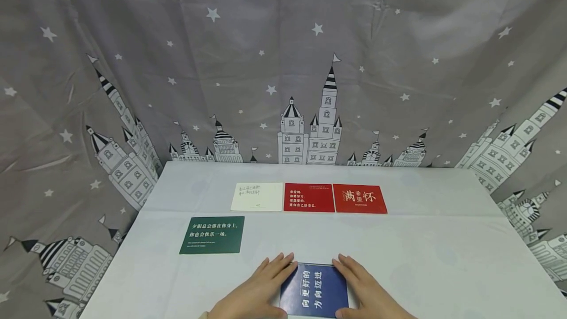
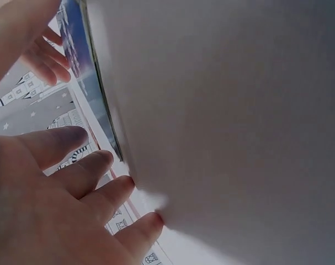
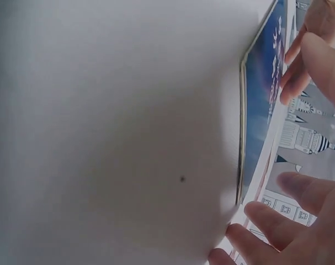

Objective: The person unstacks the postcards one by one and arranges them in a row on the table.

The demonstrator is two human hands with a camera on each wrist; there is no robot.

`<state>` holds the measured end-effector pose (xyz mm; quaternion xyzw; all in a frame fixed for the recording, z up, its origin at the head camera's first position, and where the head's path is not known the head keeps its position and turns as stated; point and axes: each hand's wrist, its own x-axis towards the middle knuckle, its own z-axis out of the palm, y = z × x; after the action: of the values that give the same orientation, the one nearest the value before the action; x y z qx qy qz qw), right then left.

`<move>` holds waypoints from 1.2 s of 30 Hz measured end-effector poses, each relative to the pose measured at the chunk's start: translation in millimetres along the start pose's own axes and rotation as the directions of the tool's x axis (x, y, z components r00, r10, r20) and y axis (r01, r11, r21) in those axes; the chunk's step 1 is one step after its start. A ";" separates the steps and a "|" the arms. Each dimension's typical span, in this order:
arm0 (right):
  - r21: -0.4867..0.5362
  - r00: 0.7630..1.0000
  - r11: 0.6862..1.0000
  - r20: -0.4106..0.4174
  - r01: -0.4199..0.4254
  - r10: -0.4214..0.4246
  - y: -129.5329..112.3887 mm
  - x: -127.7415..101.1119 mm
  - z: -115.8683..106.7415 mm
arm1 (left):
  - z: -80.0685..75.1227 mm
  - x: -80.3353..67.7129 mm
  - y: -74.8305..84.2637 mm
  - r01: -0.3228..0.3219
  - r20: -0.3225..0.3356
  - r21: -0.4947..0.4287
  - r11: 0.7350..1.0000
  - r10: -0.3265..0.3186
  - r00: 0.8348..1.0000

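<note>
A blue card [image 1: 313,289] with white Chinese characters lies flat near the front of the table, its text turned sideways. In the wrist views its edge looks thick, like a small stack. My left hand [image 1: 261,290] is at its left side, fingertips by the upper left corner and thumb by the lower left. On the opposite side, my right hand [image 1: 366,289] has its fingers by the upper right corner and its thumb by the lower right. Fingers of both hands look extended, tips down on the white tabletop in the left wrist view and right wrist view.
Farther back lie a cream card [image 1: 257,197] with handwriting and two red cards, one in the middle [image 1: 309,198] and one at right [image 1: 361,198], side by side. A green card [image 1: 212,235] lies nearer, to the left. A grey castle-print curtain [image 1: 248,73] hangs behind the white table [image 1: 425,260].
</note>
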<state>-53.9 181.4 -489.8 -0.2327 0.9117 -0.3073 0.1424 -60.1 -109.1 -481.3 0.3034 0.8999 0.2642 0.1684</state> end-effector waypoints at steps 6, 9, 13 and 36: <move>-0.087 0.998 0.996 -0.051 0.033 -0.037 3.2 -1.3 7.7 | 1.7 0.9 -0.4 -0.011 0.000 0.026 1.000 0.011 1.000; -0.114 0.997 0.993 -0.059 0.035 -0.042 4.0 -1.6 10.4 | 2.1 1.6 0.7 0.003 0.008 0.022 1.000 -0.003 1.000; -0.126 0.998 0.992 -0.054 0.033 -0.040 4.5 -2.1 12.4 | 2.8 2.4 1.9 0.018 0.015 0.022 1.000 -0.018 1.000; -0.160 0.998 0.986 -0.039 0.044 -0.051 2.2 -3.0 12.9 | 1.9 3.7 5.0 0.018 0.007 0.009 1.000 -0.018 1.000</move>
<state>-47.0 178.1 -500.8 -0.2583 0.9304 -0.2416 0.0963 -59.8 -102.6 -480.4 0.2970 0.9030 0.2578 0.1729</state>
